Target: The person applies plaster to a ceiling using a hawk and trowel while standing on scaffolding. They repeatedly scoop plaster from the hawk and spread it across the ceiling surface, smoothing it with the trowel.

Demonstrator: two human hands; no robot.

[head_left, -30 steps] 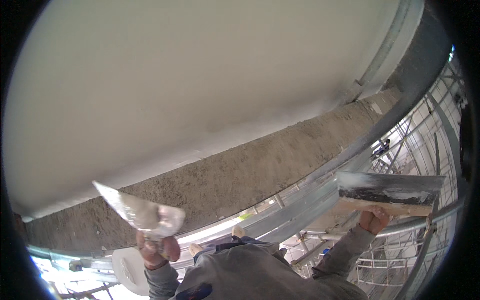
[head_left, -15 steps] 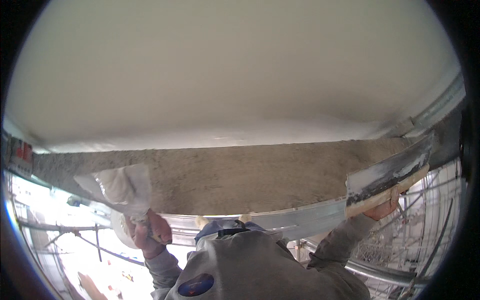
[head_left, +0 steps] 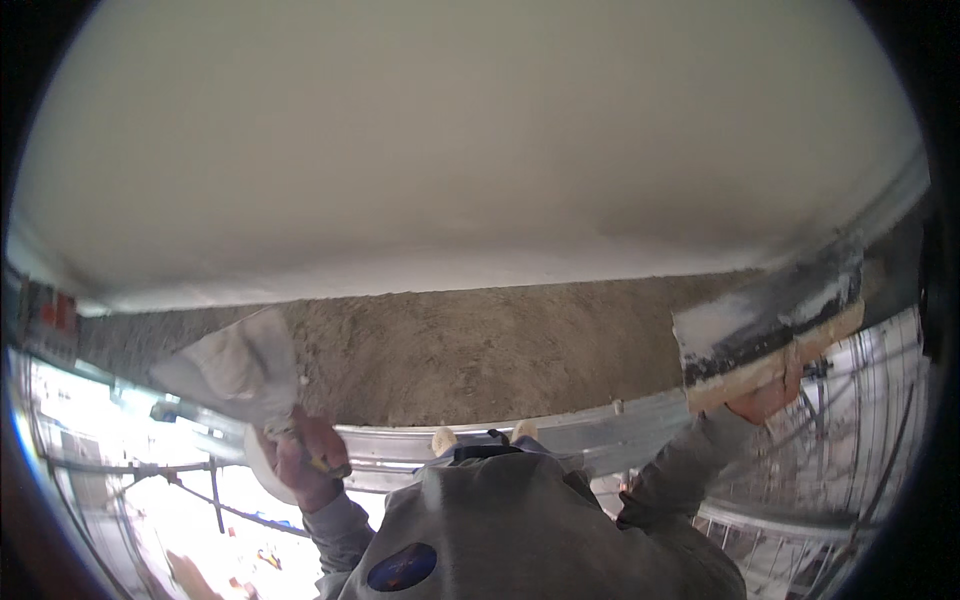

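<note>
My left hand (head_left: pixel 305 452) is closed round the handle of a broad putty knife (head_left: pixel 275 350), whose flared blade carries a lump of white putty (head_left: pixel 228 366). Behind that hand shows a white rounded thing (head_left: pixel 262 462), mostly hidden. At the right, my right hand (head_left: pixel 768 396) grips the pale lower edge of a wide plastering blade (head_left: pixel 770 325). Its dark face is smeared with white. Both tools are held up in front of a rough grey-brown strip of wall (head_left: pixel 480 355), and I cannot tell whether either touches it.
A smooth off-white surface (head_left: pixel 480 150) fills the upper view. Below the rough strip runs a metal ledge or platform (head_left: pixel 590 440), with my shoes (head_left: pixel 445 440) over it. Scaffold poles (head_left: pixel 215 490) stand at the left, with more bars and mesh at the right. A red-and-grey object (head_left: pixel 55 315) sits far left.
The view has shifted slightly, and my shoes and torso appear farther right. The putty knife's blade has turned a little in my left hand. Both hands keep their hold.
</note>
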